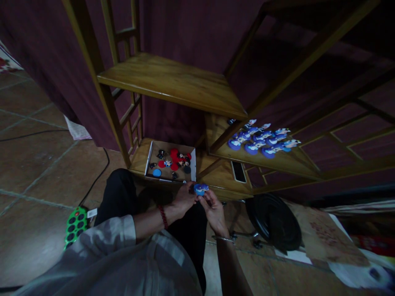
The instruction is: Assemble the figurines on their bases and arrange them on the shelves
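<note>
A small blue and purple figurine (201, 189) is held up between my two hands, in front of the low shelf. My left hand (184, 200) grips it from the left with bent fingers, and a dark spot shows by these fingertips, too small to name. On the right side, my right hand (213, 209) pinches its lower edge between thumb and fingers. Just beyond my hands lies an open cardboard box (149, 159) with red, black and blue discs and small dark figure parts inside. Several purple-based figurines (256, 142) stand in rows on the raised shelf to the right.
The wooden shelf unit (173, 82) rises ahead, its upper board above the box. A phone (238, 172) lies on the lower board. On the floor are a green power strip (75, 225) at left and a black round stool (273, 222) at right.
</note>
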A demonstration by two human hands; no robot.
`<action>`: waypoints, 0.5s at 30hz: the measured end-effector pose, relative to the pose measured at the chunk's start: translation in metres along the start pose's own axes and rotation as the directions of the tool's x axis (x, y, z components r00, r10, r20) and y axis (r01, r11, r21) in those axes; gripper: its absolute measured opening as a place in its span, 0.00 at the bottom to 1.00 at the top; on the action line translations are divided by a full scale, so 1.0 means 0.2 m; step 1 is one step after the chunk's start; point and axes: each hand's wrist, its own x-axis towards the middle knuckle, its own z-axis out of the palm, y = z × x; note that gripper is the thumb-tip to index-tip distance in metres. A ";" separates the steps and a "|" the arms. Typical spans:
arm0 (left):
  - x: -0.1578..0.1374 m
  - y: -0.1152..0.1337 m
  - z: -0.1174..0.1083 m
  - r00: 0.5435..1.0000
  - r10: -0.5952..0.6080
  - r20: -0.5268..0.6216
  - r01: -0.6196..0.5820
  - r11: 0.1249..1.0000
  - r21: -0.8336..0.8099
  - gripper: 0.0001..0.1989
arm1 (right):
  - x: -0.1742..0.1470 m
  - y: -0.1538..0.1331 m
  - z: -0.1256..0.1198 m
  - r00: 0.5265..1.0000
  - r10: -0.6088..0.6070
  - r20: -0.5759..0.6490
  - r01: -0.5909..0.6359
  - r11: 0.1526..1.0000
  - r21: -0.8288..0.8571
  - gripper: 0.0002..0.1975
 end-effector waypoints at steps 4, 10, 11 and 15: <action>-0.01 0.01 0.00 1.000 0.006 0.005 -0.007 1.000 0.004 0.15 | -0.01 -0.01 0.00 1.000 0.003 -0.001 -0.003 1.000 -0.022 0.17; -0.01 0.01 0.00 1.000 -0.002 0.019 0.002 1.000 0.017 0.16 | -0.01 -0.03 0.00 0.999 -0.014 -0.049 0.010 0.997 -0.081 0.15; -0.01 0.01 0.00 1.000 -0.003 0.018 0.003 1.000 0.018 0.16 | -0.01 -0.04 0.01 0.998 -0.016 -0.063 0.011 0.996 -0.088 0.15; -0.01 0.01 0.01 1.000 0.001 0.017 -0.001 1.000 -0.001 0.15 | 0.00 -0.04 0.01 0.994 -0.032 -0.107 0.021 0.995 -0.100 0.14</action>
